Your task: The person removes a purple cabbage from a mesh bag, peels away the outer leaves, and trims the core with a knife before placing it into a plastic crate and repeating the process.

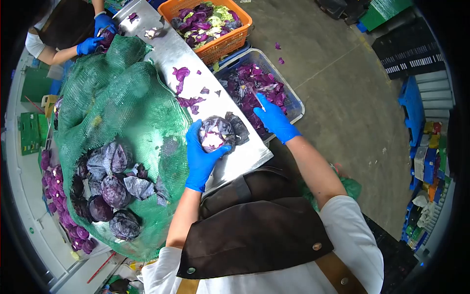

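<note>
My left hand (pixel 201 159), in a blue glove, grips a red cabbage (pixel 217 134) on the metal table (pixel 230 169); its pale cut base faces up. Dark outer leaves (pixel 237 128) lie against its right side. My right hand (pixel 274 119), also gloved in blue, is closed around a knife (pixel 258 102) over the clear bin (pixel 295 100) of purple leaves; the blade is hard to make out. To the left, a green mesh sack (pixel 142 108) lies open with several whole cabbages (pixel 115 191) in its mouth.
An orange crate (pixel 223 45) of purple and green leaves stands beyond the bin. A co-worker's gloved hands (pixel 97 36) hold a cabbage at the top left. Many purple cabbages (pixel 58 196) lie at the far left. Loose leaves (pixel 181 78) dot the table.
</note>
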Motion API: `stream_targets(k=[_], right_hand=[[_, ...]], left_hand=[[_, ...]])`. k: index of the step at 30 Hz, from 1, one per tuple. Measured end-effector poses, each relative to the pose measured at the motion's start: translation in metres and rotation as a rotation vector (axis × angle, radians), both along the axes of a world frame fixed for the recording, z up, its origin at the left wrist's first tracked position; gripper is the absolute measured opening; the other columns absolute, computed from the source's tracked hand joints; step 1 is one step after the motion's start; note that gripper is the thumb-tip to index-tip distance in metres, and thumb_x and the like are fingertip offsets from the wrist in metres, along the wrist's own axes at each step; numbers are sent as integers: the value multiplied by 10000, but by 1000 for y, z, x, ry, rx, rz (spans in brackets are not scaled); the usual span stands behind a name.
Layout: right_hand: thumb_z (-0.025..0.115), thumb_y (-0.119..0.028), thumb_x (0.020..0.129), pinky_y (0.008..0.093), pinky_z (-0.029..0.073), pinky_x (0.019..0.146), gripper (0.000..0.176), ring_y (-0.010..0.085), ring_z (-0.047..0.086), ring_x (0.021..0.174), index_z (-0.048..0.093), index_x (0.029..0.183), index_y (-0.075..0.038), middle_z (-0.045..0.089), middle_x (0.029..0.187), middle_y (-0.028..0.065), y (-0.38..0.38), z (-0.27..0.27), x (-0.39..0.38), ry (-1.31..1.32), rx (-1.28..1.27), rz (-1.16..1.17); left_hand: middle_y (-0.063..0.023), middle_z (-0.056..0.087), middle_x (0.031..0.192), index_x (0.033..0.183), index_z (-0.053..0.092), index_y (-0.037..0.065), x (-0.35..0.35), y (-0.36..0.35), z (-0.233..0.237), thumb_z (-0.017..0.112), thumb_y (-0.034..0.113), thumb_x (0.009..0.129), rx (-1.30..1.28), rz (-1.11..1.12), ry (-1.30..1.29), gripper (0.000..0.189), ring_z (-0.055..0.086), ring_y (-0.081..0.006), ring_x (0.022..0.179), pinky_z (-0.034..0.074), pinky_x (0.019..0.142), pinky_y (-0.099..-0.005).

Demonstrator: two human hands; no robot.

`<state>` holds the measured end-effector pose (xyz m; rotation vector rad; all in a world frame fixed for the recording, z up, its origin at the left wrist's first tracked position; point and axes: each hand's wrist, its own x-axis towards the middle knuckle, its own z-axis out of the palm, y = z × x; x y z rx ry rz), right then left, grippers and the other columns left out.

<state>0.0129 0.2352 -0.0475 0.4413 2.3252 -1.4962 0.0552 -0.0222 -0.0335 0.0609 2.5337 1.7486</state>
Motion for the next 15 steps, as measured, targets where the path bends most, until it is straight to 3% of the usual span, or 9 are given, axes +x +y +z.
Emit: stream_targets(k=[1,3,4,6,8,9,11,14,15], right_hand=[[641,-275,942,371,534,701,511,232,655,789,492,1392,-85,674,918,117,-2,7,-1,26,85,69],[665,-318,928,402,543,740,591,294,676,845,453,1437,-105,685,981,159,-34,7,5,573,205,169],[694,-336,904,433,538,839,624,370,664,1001,458,1436,-113,665,1143,212,-42,23,10,338,132,264],[688,-337,904,434,527,883,591,375,642,1089,489,1413,-111,646,1205,216,-60,38,15,478,22,337],[662,-364,917,442,530,873,580,379,646,1069,495,1410,-107,627,1243,208,-57,13,16,494,43,373],[653,-367,921,441,532,868,579,378,649,1061,493,1411,-105,616,1262,206,-56,17,16,459,69,353],[609,-393,940,451,540,840,550,380,667,1008,498,1409,-128,599,1292,207,-58,19,20,370,161,348],[580,-415,952,471,544,794,529,395,679,934,496,1417,-178,631,1239,200,-71,50,17,262,390,442],[575,-387,955,470,545,781,473,394,681,925,534,1376,-175,652,1183,204,-64,34,12,275,338,398]], left_hand=[[-184,445,1411,1452,363,8,-4,0,6,930,234,595,-58,-39,-29,1052,469,-340,1305,371,1134,-407],[-169,427,1460,1467,372,20,-17,-4,10,926,197,592,-82,-232,-13,1051,438,-318,1346,343,1156,-406],[-162,418,1484,1475,377,26,-25,-6,12,924,178,590,-92,-325,-2,1051,423,-308,1367,329,1168,-405],[-166,340,1555,1511,334,47,-29,-11,14,920,193,585,-147,-381,86,1106,348,-319,1430,283,1192,-422],[-181,289,1576,1536,265,39,-27,-15,18,911,221,608,-311,-287,200,1145,303,-355,1451,265,1199,-441],[-228,260,1573,1536,238,13,-20,-14,13,905,242,630,-52,-201,57,1148,263,-380,1463,256,1197,-466],[-254,257,1562,1535,220,-2,-13,9,9,904,269,639,-203,-145,64,1160,272,-403,1452,264,1189,-475],[-273,274,1541,1540,217,20,-15,22,7,909,315,641,-302,-106,74,1172,299,-427,1427,287,1173,-478],[-277,283,1533,1542,220,35,-16,23,6,911,331,640,-319,-106,73,1175,310,-433,1418,297,1167,-478]])
